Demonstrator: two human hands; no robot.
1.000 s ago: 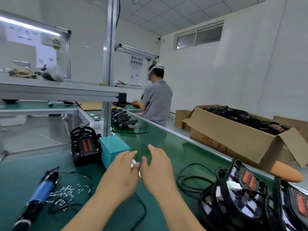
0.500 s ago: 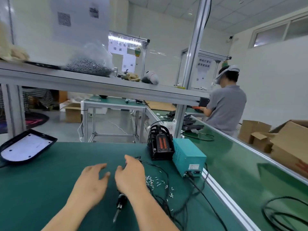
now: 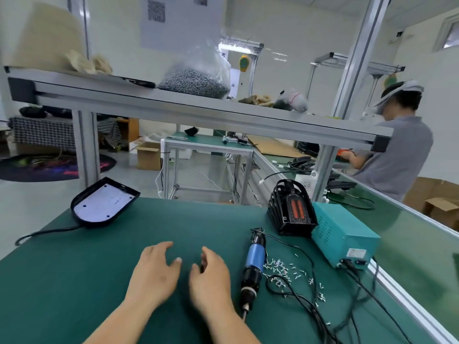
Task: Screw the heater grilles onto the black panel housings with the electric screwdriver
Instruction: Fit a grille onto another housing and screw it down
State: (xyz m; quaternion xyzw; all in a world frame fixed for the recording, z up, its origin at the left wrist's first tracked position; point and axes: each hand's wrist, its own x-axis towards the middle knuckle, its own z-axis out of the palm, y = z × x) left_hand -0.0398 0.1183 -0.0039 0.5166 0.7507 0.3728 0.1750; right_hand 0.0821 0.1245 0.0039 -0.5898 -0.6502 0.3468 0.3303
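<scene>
Green matting (image 3: 74, 281) covers the bench under an aluminium shelf (image 3: 198, 105). Black panel housing (image 3: 104, 203) lies far left, heater grille (image 3: 291, 212) beside a teal box (image 3: 345, 237). Left hand (image 3: 155, 274) and right hand (image 3: 211, 279) hover loose and empty, electric screwdriver (image 3: 253, 266) lying just right.

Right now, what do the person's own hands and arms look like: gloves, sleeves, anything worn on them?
Both are bare. The left hand and right hand wear no gloves; no ring, watch or band shows. Both forearms are uncovered down to the picture's bottom edge, with no sleeve in view.
</scene>
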